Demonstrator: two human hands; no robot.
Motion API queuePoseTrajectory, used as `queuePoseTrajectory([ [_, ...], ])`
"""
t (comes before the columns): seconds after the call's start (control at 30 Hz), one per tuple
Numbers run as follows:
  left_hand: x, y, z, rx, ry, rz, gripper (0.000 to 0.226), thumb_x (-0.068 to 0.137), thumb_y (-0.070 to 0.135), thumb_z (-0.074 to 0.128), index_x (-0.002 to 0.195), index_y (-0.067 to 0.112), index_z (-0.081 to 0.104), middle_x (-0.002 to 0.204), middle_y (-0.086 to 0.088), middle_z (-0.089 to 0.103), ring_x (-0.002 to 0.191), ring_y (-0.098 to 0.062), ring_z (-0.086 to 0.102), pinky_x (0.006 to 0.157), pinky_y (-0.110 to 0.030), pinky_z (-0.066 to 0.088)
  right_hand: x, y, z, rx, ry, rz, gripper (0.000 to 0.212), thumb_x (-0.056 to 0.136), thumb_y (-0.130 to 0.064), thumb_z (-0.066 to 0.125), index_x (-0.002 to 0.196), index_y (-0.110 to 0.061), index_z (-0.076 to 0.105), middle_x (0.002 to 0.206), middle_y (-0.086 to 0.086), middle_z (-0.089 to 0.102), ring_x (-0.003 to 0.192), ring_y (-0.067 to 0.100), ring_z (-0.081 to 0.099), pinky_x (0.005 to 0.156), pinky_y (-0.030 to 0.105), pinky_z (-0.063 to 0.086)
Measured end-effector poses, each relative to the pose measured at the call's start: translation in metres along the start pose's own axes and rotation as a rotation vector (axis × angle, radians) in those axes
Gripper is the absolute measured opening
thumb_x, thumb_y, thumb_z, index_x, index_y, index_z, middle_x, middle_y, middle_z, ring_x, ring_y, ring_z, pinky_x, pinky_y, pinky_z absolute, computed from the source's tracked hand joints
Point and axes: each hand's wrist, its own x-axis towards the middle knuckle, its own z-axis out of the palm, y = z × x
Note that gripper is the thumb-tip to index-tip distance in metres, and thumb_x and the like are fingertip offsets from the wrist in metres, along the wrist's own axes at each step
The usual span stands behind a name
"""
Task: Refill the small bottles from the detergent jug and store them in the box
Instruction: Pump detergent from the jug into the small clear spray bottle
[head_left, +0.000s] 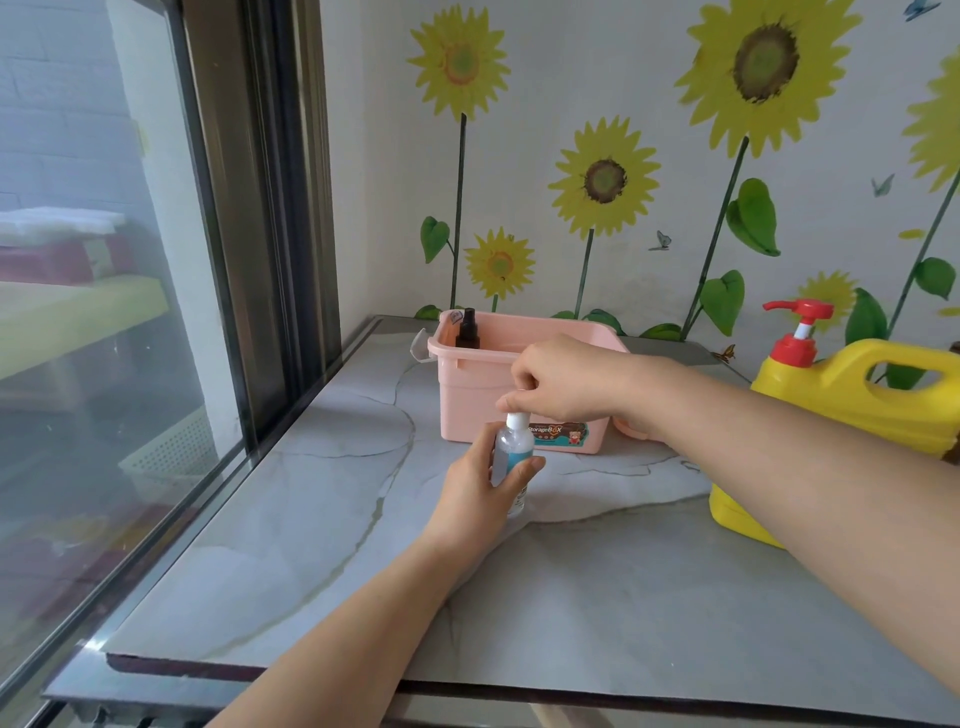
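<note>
1. the left hand (480, 483) gripped the small clear bottle (511, 452) round its body, and the bottle stood upright on the table (363, 545) just in front of the pink box (467, 395).
2. the right hand (556, 374) pinched the white cap (518, 420) on top of that bottle with its fingertips. whether the cap was being loosened or tightened could not be told, nor could the bottle's fill level.
3. a dark spray bottle (467, 332) stood inside the box at its far left corner, so one bottle looked stored.
4. the yellow detergent jug (841, 395) sat on the table to the right, untouched, with its red pump (800, 332) on.
5. judged from this, the clear bottle had yet to go into the box, and perhaps to be filled.
</note>
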Motion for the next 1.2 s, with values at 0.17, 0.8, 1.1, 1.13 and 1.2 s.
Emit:
queuePoseTrajectory([
  [0.17, 0.001, 0.001, 0.001, 0.025, 0.003, 0.021, 0.014, 0.095, 0.026, 0.067, 0.101, 0.024, 0.055, 0.063, 0.03, 0.056, 0.06, 0.003, 0.049, 0.056, -0.01, 0.037, -0.003, -0.007, 0.008, -0.08, 0.045, 0.139, 0.063, 0.096, -0.066, 0.04, 0.053, -0.019, 0.044, 0.06, -0.003, 0.047, 0.058, 0.017, 0.045, 0.057, 0.032, 0.034],
  [0.8, -0.002, 0.003, 0.001, 0.013, -0.001, 0.007, 0.014, 0.095, 0.026, 0.067, 0.103, 0.025, 0.054, 0.065, 0.027, 0.057, 0.061, 0.006, 0.051, 0.056, -0.008, 0.037, -0.005, -0.001, 0.01, -0.171, 0.111, 0.062, 0.058, 0.091, -0.07, 0.045, 0.062, -0.02, 0.051, 0.068, -0.003, 0.056, 0.066, 0.018, 0.052, 0.058, 0.033, 0.038],
  [1.1, -0.004, 0.006, 0.0, 0.004, 0.008, 0.028, 0.022, 0.095, 0.027, 0.067, 0.115, 0.024, 0.058, 0.076, 0.018, 0.059, 0.066, 0.006, 0.053, 0.059, -0.008, 0.039, -0.004, 0.006, -0.004, 0.108, -0.062, -0.04, 0.005, 0.091, -0.027, 0.064, 0.092, -0.023, 0.068, 0.078, -0.006, 0.066, 0.071, 0.012, 0.064, 0.067, 0.03, 0.048],
  [1.13, -0.004, 0.006, 0.0, 0.003, 0.012, 0.029, 0.02, 0.095, 0.025, 0.067, 0.113, 0.023, 0.058, 0.071, 0.02, 0.057, 0.064, 0.006, 0.052, 0.058, -0.008, 0.038, -0.005, 0.004, -0.002, 0.096, -0.042, -0.029, 0.012, 0.093, -0.03, 0.064, 0.087, -0.02, 0.067, 0.075, -0.005, 0.065, 0.07, 0.013, 0.062, 0.065, 0.03, 0.046],
  [1.2, -0.003, 0.005, 0.001, 0.004, 0.017, 0.027, 0.016, 0.095, 0.025, 0.067, 0.107, 0.022, 0.058, 0.065, 0.023, 0.055, 0.061, 0.005, 0.05, 0.057, -0.008, 0.037, -0.005, 0.0, 0.002, -0.018, 0.011, 0.004, 0.036, 0.096, -0.045, 0.058, 0.074, -0.016, 0.061, 0.07, -0.003, 0.058, 0.066, 0.017, 0.055, 0.059, 0.032, 0.041],
])
